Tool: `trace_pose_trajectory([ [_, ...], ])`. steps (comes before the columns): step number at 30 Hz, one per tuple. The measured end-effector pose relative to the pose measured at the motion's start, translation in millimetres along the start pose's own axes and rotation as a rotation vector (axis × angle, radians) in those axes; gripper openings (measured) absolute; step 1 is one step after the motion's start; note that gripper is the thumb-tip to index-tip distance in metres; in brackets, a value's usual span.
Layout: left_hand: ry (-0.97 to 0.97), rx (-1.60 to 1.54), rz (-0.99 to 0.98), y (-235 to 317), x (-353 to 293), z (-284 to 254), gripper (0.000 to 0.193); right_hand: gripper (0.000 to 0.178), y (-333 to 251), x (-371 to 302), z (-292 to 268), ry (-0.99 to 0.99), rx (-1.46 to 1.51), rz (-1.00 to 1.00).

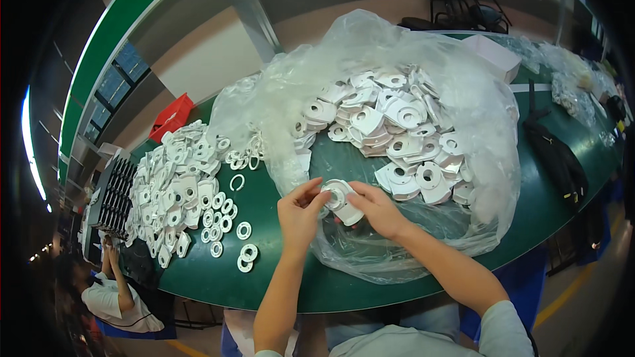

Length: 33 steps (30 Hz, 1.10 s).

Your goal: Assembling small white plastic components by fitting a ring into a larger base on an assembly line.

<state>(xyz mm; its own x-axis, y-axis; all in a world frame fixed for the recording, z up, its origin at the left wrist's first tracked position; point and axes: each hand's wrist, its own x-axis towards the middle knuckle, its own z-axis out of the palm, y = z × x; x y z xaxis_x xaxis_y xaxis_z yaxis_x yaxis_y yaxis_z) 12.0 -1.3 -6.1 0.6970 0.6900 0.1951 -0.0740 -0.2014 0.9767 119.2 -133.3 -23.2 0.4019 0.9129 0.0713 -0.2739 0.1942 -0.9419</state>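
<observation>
Between my two hands is a white flat plastic plate (348, 213) with a round raised ring at one end. My left hand (297, 217) is closed on its ring end, thumb and fingers pinching the edge. My right hand (378, 209) grips the plate's other side, with the thumb on top. Just beyond lies a heap of similar white plates with round holes (390, 119), inside a spread-open clear plastic bag (370, 268). To the left of my left hand, several loose white rings (244, 230) lie on the green table (198, 281).
A second heap of white plates (175, 178) covers the table's left part, with a red bin (172, 118) behind it. Black stacked trays (114, 198) stand at far left, near another person (122, 297). A black bag (554, 152) and crumpled plastic (575, 86) lie right.
</observation>
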Motion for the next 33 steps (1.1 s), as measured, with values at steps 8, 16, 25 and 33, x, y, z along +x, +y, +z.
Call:
trace_pose_trajectory([
  [8, -0.058, -0.046, -0.032, 5, -6, 1, 0.019, 0.022, 7, -3, 6, 0.046, -0.090, -0.050],
  [16, 0.101, 0.418, 0.133, 6, 1, -67, 0.016, 0.021, 1, -6, 2, 0.122, -0.022, 0.072],
  [25, -0.128, 0.852, 0.195, -11, -12, -77, 0.014, 0.023, 9, -2, -7, 0.121, -0.070, 0.097],
  [33, -0.032, 0.173, -0.087, 47, -14, -73, 0.011, 0.028, 12, 1, -8, 0.091, -0.035, 0.091],
])
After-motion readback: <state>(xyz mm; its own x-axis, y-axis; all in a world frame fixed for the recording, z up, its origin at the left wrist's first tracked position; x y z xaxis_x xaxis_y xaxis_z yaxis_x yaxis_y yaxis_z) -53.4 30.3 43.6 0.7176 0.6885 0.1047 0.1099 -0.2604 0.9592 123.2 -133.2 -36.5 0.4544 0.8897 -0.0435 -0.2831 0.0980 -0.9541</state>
